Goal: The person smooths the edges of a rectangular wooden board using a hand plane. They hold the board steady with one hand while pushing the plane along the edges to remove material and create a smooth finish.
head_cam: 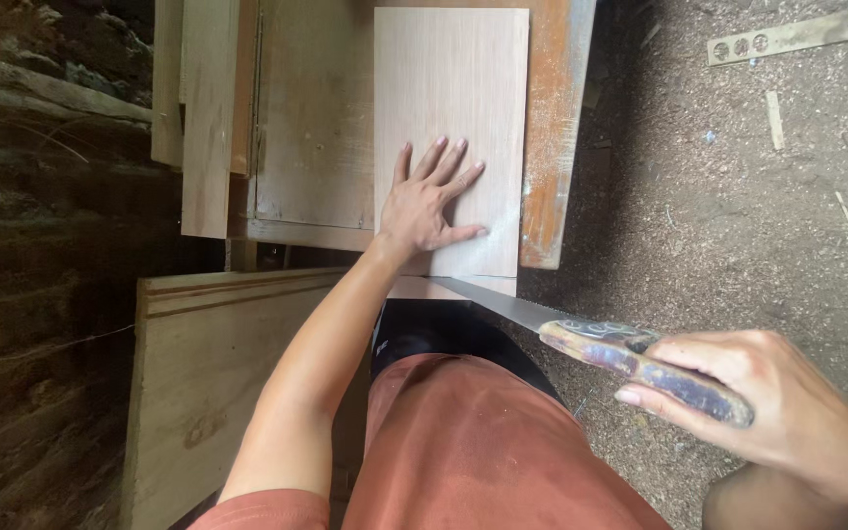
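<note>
While the left hand (424,211) lies flat on the board (463,88), the right hand (768,402) grips a saw (542,316), apparently at its edge.

Plenty of open plywood sheet (463,88) beyond the left hand (429,206), bare right out to the far edge, so a hand could slide forward there freely. To its right, only a narrow strip of sheet, then the dusty orange edge of the worktop (554,137), then a drop to the sawdust floor (738,196), which lies wide open save for small scraps and a drilled wooden strip (777,37). The near side is tight: the saw blade (503,304) slants across the sheet's near edge, with the right hand (768,402) closed round the handle. On the left, upright boards (206,118) and a leaning panel (218,383) wall things in.
</note>
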